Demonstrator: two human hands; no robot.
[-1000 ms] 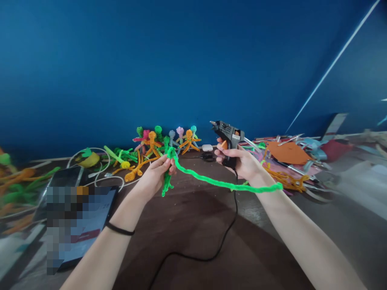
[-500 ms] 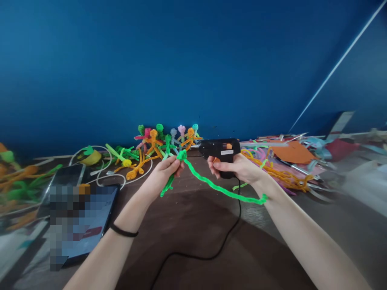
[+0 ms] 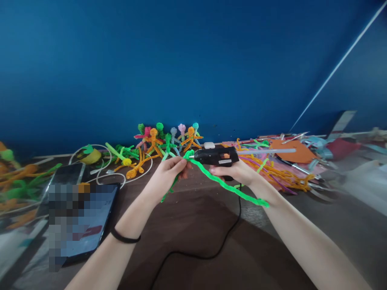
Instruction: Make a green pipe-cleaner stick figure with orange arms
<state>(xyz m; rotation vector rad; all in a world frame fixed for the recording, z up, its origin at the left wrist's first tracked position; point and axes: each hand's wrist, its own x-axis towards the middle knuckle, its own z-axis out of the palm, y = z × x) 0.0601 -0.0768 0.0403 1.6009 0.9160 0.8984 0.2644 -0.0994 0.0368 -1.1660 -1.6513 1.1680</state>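
Grip of left hand (image 3: 168,172) pinched on green pipe cleaner (image 3: 229,188), centre frame, above the brown surface (image 3: 196,219); its tail runs lower right past the right wrist. Right hand (image 3: 237,171) grip clenched round glue gun (image 3: 216,156), nozzle at the cleaner's coiled top. Cord (image 3: 208,254) loops across bare surface, bottom centre. Tablet (image 3: 83,217) lower left, figures (image 3: 169,139) along back wall (image 3: 193,60), loose pipe-cleaner pile (image 3: 272,171) right. Open room: middle strip only.

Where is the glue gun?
In the head view, the glue gun is mid-frame in the right hand, nozzle at the green pipe cleaner pinched by the left hand.
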